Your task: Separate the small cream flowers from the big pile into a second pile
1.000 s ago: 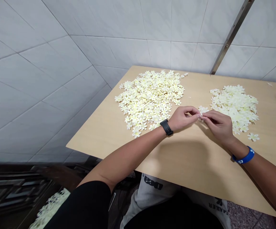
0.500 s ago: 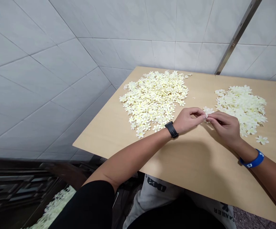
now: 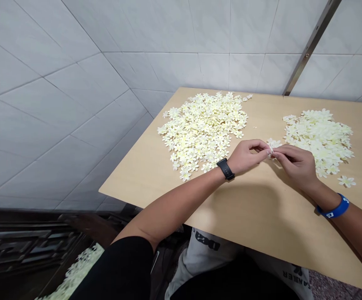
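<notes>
Both hands meet over the bare wood, and their fingertips pinch a small cream fabric flower [image 3: 273, 146] between them. My left hand [image 3: 246, 156] has a black watch band at the wrist. My right hand [image 3: 296, 164] wears a blue wristband. To the left of the hands lies a large heap of cream flowers [image 3: 202, 133], and its edge comes close to my left wrist. A smaller heap [image 3: 318, 141] lies just past my right hand. A single flower [image 3: 346, 181] rests apart from it, on the light wooden table [image 3: 143, 166].
White tiled walls [image 3: 168, 71] rise behind the table's far edge, with a metal strip [image 3: 312, 46] running up them. Below the table's left corner, more flowers [image 3: 77, 271] lie beside dark carved furniture [image 3: 27, 250]. My grey trousers [image 3: 205, 250] show below the near edge.
The view has shifted slightly, so the table sits a little further right. Both hands stay together at the small flower, and the heaps look unchanged.
</notes>
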A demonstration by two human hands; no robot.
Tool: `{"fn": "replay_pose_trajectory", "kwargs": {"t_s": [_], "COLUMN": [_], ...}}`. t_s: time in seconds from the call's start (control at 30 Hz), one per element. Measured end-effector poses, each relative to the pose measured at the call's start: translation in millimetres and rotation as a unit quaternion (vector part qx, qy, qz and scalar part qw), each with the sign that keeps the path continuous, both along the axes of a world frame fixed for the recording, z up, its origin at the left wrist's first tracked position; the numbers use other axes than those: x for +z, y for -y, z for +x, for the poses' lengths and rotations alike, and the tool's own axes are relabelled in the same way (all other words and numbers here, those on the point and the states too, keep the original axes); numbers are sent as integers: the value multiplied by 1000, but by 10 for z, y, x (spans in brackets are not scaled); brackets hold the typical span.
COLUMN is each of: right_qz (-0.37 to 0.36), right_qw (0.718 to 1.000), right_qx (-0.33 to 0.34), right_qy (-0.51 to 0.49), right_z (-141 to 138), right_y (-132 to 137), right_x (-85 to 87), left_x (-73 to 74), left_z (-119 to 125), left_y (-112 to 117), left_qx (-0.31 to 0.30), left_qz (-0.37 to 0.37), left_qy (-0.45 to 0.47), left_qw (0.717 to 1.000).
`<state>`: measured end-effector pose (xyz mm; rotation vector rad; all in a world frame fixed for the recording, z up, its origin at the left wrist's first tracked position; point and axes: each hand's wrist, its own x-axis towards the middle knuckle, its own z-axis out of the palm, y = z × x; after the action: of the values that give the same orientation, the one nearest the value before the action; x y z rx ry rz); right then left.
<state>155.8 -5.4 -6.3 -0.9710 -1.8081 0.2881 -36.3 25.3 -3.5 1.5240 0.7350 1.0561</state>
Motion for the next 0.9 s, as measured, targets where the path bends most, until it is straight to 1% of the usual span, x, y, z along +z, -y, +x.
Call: {"fn": "replay_pose_trajectory", "kwargs": {"t_s": [0.1,0.27,0.5,0.57,0.63,0.73,0.9], "right_qz": [-16,-30,-12,-11,-21,-57,-117], "right_qw": [1000,999,1000,1000,998,992,974], "right_qx": [6,6,9,-14,-52,-115,-190], "right_qy": [-4,-7,4,10,10,-13,-42], "right_z": [-5,-14,-36,-44,-47,-36,21], "right_y": [1,10,17,22,21,2,-68], "right_x": [3,23,54,61,65,66,41], "left_x": [3,12,13,12,6,-12,-19], "left_z": [-12,-27,-32,-29,-24,-13,5], "left_y": [-7,1,3,1,-4,-17,-35], "left_qx": [-4,-10,-12,-10,2,29,55], "left_qz": [6,-15,-7,-8,-11,-25,-52], "left_qy": [1,-7,3,2,-1,-5,-7], "left_qw": [1000,1000,1000,1000,1000,999,997]}}
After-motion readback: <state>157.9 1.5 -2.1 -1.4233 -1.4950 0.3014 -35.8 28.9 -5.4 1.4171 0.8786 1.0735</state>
